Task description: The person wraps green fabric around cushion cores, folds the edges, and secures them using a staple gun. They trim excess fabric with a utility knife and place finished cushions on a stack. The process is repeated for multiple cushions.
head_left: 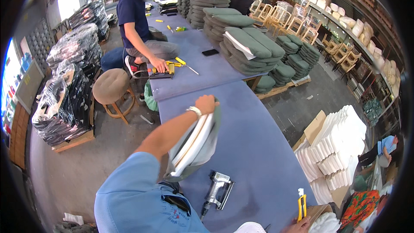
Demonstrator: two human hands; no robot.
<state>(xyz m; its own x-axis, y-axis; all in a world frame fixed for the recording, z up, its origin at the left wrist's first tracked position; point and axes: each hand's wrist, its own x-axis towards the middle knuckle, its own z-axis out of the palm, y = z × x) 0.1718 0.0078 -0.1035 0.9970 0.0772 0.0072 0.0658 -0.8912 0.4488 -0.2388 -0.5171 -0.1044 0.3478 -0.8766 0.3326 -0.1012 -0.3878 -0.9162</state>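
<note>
My left hand (207, 104) grips the far end of a seat cushion (189, 146) and holds it tilted on its edge above the blue table (250, 146). The cushion shows white padding, a thin tan line along it and loose grey-green fabric on the outside. At the lower right, my right hand (299, 225) is closed round a yellow utility knife (302, 207) that points upward; the frame edge cuts off part of this hand. A silver pneumatic staple gun (220, 189) lies on the table between my hands, its hose fitting toward me.
Across the table a co-worker's hand (159, 64) rests on another staple gun (166, 72), near a yellow-handled screwdriver (187, 66). Stacked green cushions (250, 45) and a black phone (210, 52) are farther back. White foam pieces (336, 146) rise at right; a round stool (111, 86) stands left.
</note>
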